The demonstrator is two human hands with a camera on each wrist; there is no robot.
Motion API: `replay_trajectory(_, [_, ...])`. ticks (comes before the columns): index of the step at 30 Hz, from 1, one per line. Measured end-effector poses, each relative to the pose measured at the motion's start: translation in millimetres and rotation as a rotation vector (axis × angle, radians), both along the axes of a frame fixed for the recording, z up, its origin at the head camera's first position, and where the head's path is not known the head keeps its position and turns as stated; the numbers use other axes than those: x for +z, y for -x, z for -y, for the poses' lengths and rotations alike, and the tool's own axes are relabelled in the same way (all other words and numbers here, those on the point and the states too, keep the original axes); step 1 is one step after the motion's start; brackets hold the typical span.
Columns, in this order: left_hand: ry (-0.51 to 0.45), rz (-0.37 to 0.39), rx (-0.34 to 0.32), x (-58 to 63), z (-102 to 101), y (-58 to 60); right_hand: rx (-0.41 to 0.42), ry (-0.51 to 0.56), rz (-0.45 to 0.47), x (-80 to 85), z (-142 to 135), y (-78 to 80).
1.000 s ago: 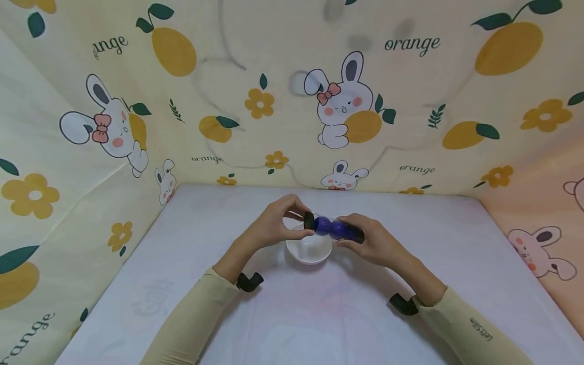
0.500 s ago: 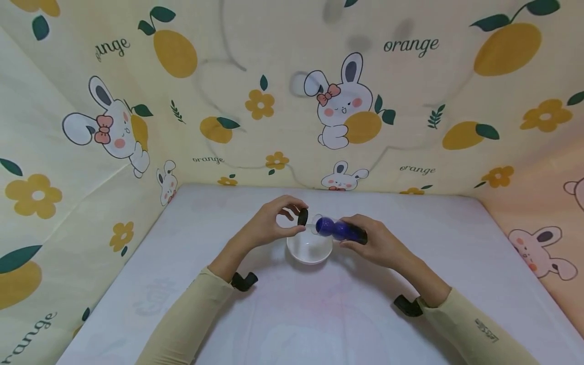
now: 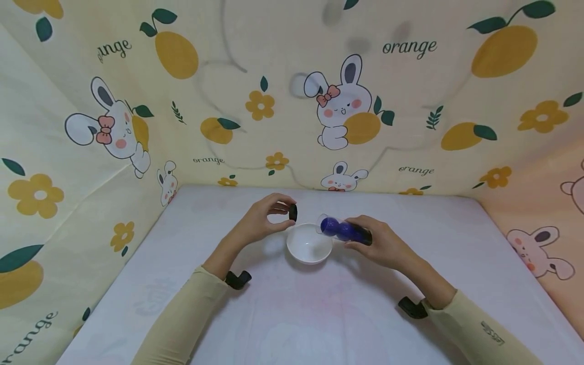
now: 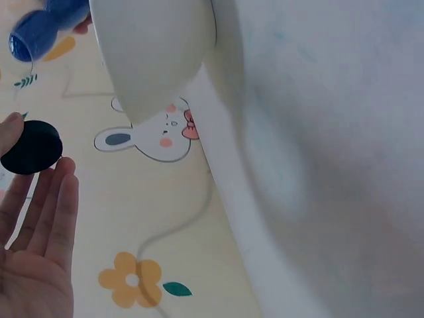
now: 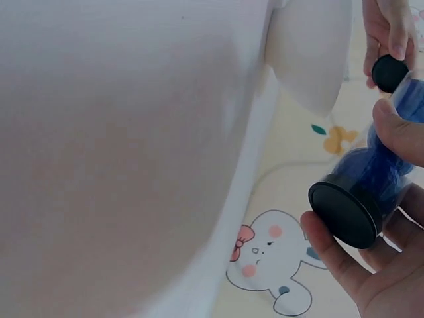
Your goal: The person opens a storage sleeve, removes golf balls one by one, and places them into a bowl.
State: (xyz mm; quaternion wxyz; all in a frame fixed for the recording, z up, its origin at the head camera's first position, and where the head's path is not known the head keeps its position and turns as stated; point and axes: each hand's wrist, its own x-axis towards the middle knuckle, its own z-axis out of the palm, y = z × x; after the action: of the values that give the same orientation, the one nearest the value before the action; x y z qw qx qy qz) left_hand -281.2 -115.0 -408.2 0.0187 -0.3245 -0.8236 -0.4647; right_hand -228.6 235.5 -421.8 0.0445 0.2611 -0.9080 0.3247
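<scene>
My left hand [image 3: 261,221] pinches a round black cap [image 3: 293,213] between thumb and fingers, to the left of a clear tube [image 3: 345,231] with blue balls inside. My right hand [image 3: 380,242] grips that tube by its dark end, tilted so its uncapped mouth points left. In the right wrist view, the tube's other end has a black base [image 5: 344,211], touched by a fingertip. A white bowl [image 3: 308,249] stands on the table below and between the hands; the tube's mouth is over its right rim. The cap and the tube are apart.
The table [image 3: 301,314] has a white cover. Behind and beside it hang printed cloths [image 3: 274,66] with rabbits and oranges. A black wrist mount [image 3: 238,280] sits on the left wrist and another black mount [image 3: 412,307] on the right.
The black cap has come off the tube's mouth, and my left hand has carried it left. My right hand has shifted slightly right with the tube. The bowl has stayed in place.
</scene>
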Motion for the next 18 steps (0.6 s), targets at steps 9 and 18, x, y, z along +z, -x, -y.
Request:
replay_trajectory(9, [0.035,0.000,0.076,-6.0,11.1,9.6,-0.010,0.001,0.009,0.5,-4.1,-1.6])
replay_trajectory(18, [0.105,0.049,0.129,-11.3,19.0,15.3,-0.018,-0.008,0.013,1.9,-5.8,-4.6])
